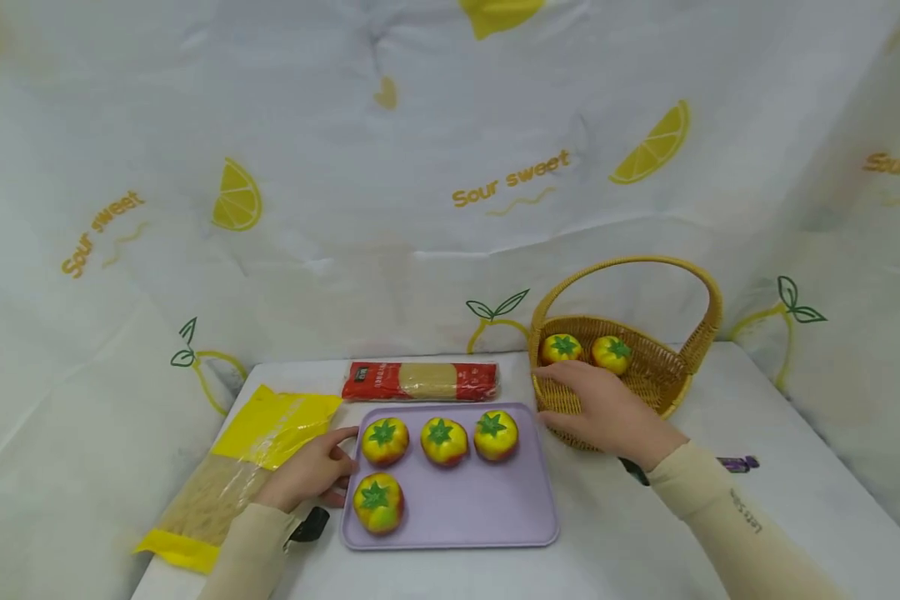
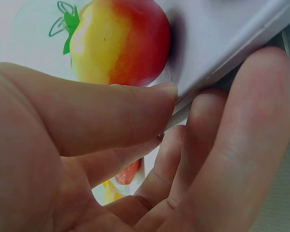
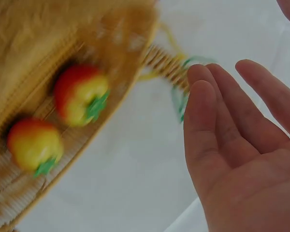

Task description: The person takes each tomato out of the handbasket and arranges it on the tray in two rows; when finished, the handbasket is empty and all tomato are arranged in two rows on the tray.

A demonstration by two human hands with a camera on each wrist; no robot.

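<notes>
Left hand (image 1: 311, 472) pinching the left edge of the purple tray (image 1: 487, 517), four toy tomatoes (image 1: 385, 441) on the tray, right hand (image 1: 607, 412) with fingers straight and released, beside the wicker basket (image 1: 656, 379) holding two toy tomatoes (image 1: 612, 353), pasta packet (image 1: 420, 381) behind the tray.

A red-ended packet of dry noodles (image 1: 420, 381) lies crosswise on the table (image 1: 720, 533), just behind the far edge of the tray. At the table's left edge lies a yellow-and-clear bag (image 1: 240, 467) of thin pale noodles, set at a slant with one end hanging near the front corner. A small purple object (image 1: 738, 463) lies on the right part of the table, too small to make out. A white cloth (image 1: 420, 167) printed with lemon slices, leaves and the words "Sour sweet" hangs behind and to both sides.
</notes>
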